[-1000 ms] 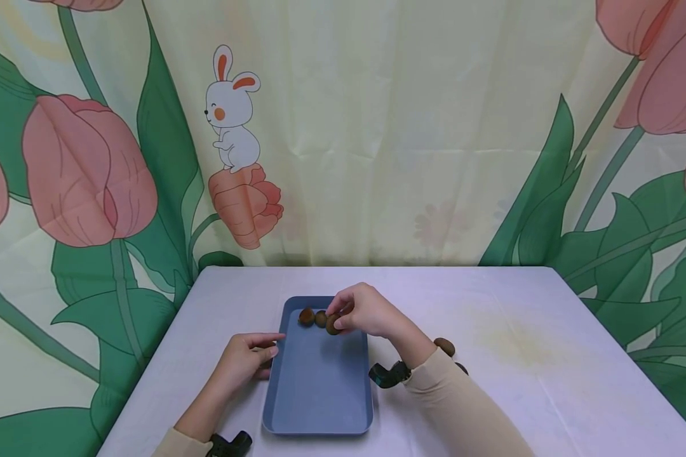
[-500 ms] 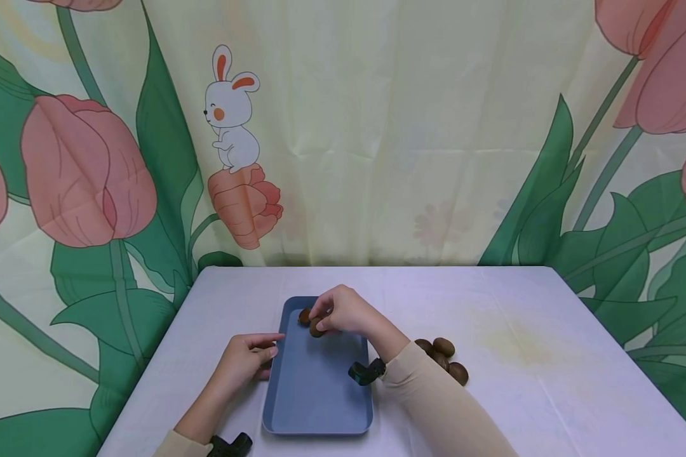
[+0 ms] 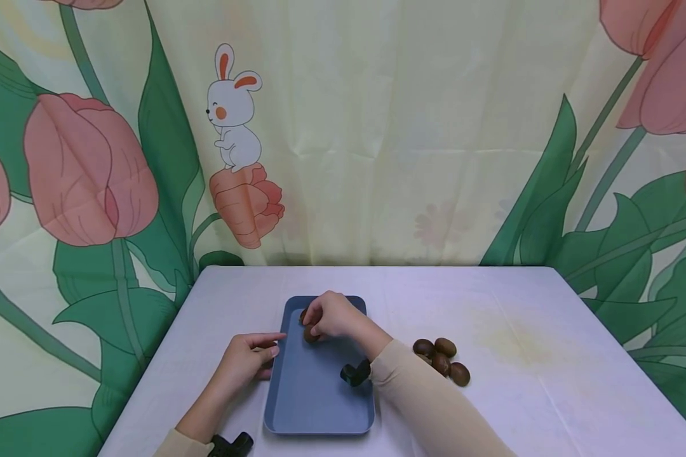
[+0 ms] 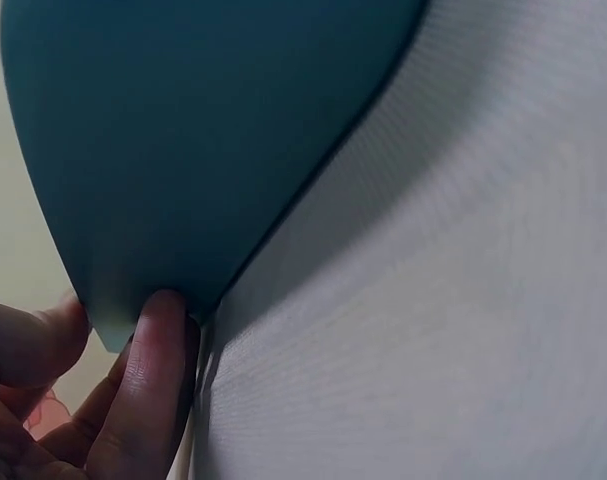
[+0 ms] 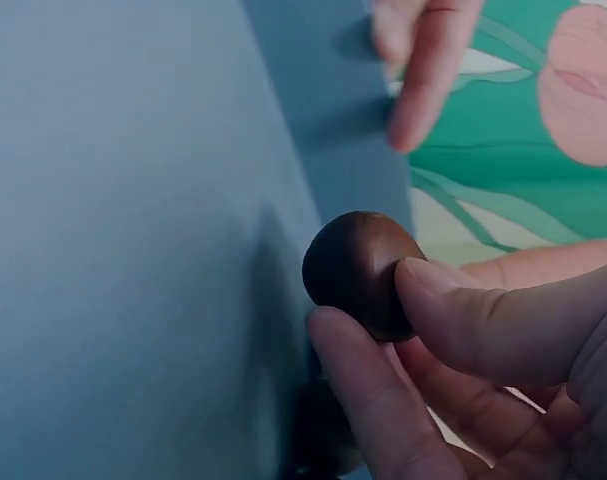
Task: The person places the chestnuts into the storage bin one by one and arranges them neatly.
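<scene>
My right hand point(image 3: 333, 315) is over the upper left part of a blue-grey tray point(image 3: 320, 406) and pinches a brown, smooth chestnut point(image 3: 310, 334) between thumb and fingers. In the right wrist view the held chestnut point(image 5: 358, 270) is glossy and rounded. Another chestnut point(image 3: 303, 315) lies near the tray's upper left corner, partly hidden by the fingers; a dark rounded shape point(image 5: 323, 430) shows below the hand in the right wrist view. At the tray's left side, my left hand point(image 3: 248, 357) touches the rim and outer wall with extended fingers.
Several more chestnuts point(image 3: 441, 363) lie in a group on the white-covered table point(image 3: 526, 393), right of the tray. Behind the table hangs a curtain point(image 3: 371, 139) printed with tulips and a rabbit. Black wrist cameras point(image 3: 356, 373) sit on both wrists.
The right hand has moved left across the tray with a chestnut and come slightly toward the body. Its sleeve now uncovers the chestnuts on the table. The left hand has stayed put.
</scene>
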Available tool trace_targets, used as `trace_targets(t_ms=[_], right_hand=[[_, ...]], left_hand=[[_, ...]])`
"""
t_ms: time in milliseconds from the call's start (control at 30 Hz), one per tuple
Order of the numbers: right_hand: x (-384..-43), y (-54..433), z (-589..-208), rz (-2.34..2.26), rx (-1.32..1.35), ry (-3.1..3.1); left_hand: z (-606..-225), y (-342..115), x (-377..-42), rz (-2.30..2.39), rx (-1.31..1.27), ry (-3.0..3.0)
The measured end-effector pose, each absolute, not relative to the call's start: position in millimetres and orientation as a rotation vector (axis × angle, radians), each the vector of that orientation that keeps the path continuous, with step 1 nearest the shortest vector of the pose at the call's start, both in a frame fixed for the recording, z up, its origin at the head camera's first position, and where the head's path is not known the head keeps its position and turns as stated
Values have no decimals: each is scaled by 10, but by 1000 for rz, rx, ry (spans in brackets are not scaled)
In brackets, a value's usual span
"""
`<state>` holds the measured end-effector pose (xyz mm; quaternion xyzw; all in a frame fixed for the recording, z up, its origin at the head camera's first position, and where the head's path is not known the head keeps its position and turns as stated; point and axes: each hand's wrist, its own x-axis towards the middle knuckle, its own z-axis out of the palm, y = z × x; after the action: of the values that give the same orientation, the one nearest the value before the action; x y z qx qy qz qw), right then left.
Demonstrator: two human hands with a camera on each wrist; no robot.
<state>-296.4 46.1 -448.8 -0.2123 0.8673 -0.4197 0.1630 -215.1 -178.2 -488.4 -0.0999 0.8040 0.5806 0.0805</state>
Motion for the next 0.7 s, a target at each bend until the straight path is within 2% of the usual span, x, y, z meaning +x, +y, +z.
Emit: trace_targets(t_ms=[400,700], right_hand=[[-2941,356,-4559,-1096,-661,2615],[-2921,333,-4556,-1088,-596,2682]], left_hand=[[-4872,-1779,-2147,1748,-277,2406],[-4883,-1777,-2149,1741,-287,2410]])
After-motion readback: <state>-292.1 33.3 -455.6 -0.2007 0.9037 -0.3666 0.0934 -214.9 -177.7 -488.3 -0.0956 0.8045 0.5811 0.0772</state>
